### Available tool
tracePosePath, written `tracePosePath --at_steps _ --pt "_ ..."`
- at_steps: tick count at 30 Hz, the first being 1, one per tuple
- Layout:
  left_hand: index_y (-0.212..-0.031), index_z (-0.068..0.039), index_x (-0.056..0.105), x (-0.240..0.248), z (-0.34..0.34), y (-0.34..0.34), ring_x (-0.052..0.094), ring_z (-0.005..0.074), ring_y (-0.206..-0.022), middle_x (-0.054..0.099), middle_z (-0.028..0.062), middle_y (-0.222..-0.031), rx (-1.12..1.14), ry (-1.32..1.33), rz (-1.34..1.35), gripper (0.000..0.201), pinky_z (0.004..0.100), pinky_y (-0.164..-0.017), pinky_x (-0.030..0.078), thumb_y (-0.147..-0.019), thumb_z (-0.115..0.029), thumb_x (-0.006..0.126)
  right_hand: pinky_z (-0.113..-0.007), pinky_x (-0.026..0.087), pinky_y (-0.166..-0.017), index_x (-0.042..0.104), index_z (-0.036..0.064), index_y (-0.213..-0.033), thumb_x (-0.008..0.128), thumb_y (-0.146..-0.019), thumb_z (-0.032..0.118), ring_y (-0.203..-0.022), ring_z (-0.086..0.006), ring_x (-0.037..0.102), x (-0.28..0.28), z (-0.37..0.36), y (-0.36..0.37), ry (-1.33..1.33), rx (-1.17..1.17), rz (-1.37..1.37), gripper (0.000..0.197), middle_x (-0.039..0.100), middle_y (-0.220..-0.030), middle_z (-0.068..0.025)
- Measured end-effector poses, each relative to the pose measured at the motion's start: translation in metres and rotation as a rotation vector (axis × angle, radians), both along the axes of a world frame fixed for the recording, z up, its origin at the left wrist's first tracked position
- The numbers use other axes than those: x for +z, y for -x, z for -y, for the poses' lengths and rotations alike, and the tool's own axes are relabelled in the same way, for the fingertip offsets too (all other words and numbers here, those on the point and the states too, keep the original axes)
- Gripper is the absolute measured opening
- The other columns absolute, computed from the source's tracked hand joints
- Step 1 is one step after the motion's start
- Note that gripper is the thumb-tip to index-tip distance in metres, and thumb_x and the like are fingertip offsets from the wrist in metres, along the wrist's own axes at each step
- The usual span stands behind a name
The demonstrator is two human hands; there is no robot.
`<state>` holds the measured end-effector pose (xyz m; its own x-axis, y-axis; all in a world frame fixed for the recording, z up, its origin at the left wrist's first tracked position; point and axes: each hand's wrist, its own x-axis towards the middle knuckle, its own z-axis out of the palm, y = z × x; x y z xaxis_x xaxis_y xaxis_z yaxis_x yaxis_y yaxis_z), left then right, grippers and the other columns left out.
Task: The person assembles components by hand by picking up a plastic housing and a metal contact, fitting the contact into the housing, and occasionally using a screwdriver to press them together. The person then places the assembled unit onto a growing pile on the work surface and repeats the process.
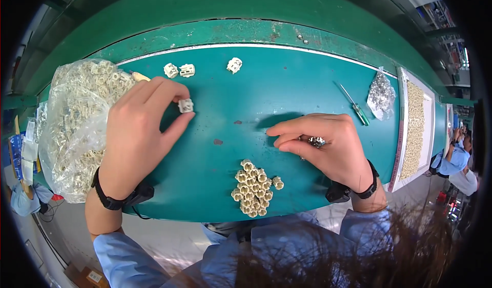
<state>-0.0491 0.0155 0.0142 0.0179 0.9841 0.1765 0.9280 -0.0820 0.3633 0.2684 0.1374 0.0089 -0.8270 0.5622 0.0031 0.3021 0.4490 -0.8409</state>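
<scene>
Between the thumb and fingertips of my left hand (141, 116) is a small white plastic part (185, 105), held above the green mat. My right hand (325, 142) is curled, palm inward, around several small shiny metal pieces (316, 141); their exact kind is too small to make out. Its index finger and thumb tips are close together, and I cannot see anything between them. Nearer to me, between the hands, stands a tight cluster of cream plastic parts (252, 188) with round openings. Beyond my left hand lie three loose white plastic parts (187, 70).
A large clear bag (77, 129) full of cream parts fills the left side. At the right lie a green-handled screwdriver (361, 115), a small bag of metal pieces (381, 97) and a white-framed tray (426, 149) of cream parts. Other people sit farther off.
</scene>
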Motion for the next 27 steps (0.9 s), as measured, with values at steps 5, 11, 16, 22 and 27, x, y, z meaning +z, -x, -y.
tracePosePath --at_steps 5,11,16,22,27 --pt "-0.111 -0.007 0.075 -0.017 0.001 -0.024 0.075 0.0268 -0.094 0.08 0.0064 -0.113 -0.283 -0.057 0.291 0.033 0.0393 -0.082 0.061 -0.084 0.001 0.091 -0.036 0.059 -0.069 0.086 0.0057 -0.112 0.094 -0.089 0.002 -0.082 -0.0209 0.076 -0.011 0.008 0.006 -0.002 -0.018 0.016 0.025 0.08 -0.095 -0.0065" --pt "-0.114 -0.008 0.079 -0.036 0.005 -0.035 0.075 0.0285 -0.096 0.08 0.0073 -0.116 -0.34 0.021 0.463 0.036 0.0393 -0.083 0.062 -0.083 0.003 0.092 -0.037 0.058 -0.067 0.085 0.0072 -0.107 0.096 -0.087 0.004 -0.079 -0.0218 0.072 -0.012 0.007 0.007 -0.183 0.048 0.034 0.023 0.074 -0.089 -0.0049" --pt "-0.119 -0.009 0.084 -0.044 0.005 -0.041 0.074 0.0292 -0.098 0.08 0.0072 -0.117 -0.334 0.018 0.509 0.038 0.0401 -0.084 0.062 -0.083 0.001 0.094 -0.038 0.059 -0.069 0.085 0.0075 -0.106 0.095 -0.087 0.007 -0.081 -0.0246 0.073 -0.009 0.009 0.007 -0.318 0.066 0.085 0.022 0.074 -0.091 -0.0053" --pt "-0.119 -0.01 0.085 -0.044 0.007 -0.044 0.073 0.0284 -0.099 0.079 0.0062 -0.117 -0.319 -0.006 0.486 0.038 0.0399 -0.084 0.062 -0.083 -0.002 0.096 -0.039 0.059 -0.07 0.085 0.0078 -0.102 0.095 -0.087 0.01 -0.084 -0.0268 0.074 -0.012 0.014 0.008 -0.322 0.071 0.104 0.018 0.076 -0.093 -0.0056" --pt "-0.117 -0.01 0.085 -0.045 0.007 -0.046 0.07 0.028 -0.096 0.077 0.0051 -0.113 -0.305 0.003 0.478 0.036 0.0399 -0.083 0.061 -0.083 -0.003 0.095 -0.039 0.058 -0.068 0.086 0.0077 -0.101 0.096 -0.086 0.01 -0.082 -0.0265 0.075 -0.018 0.012 0.008 -0.332 0.101 0.044 0.018 0.078 -0.095 -0.0056"
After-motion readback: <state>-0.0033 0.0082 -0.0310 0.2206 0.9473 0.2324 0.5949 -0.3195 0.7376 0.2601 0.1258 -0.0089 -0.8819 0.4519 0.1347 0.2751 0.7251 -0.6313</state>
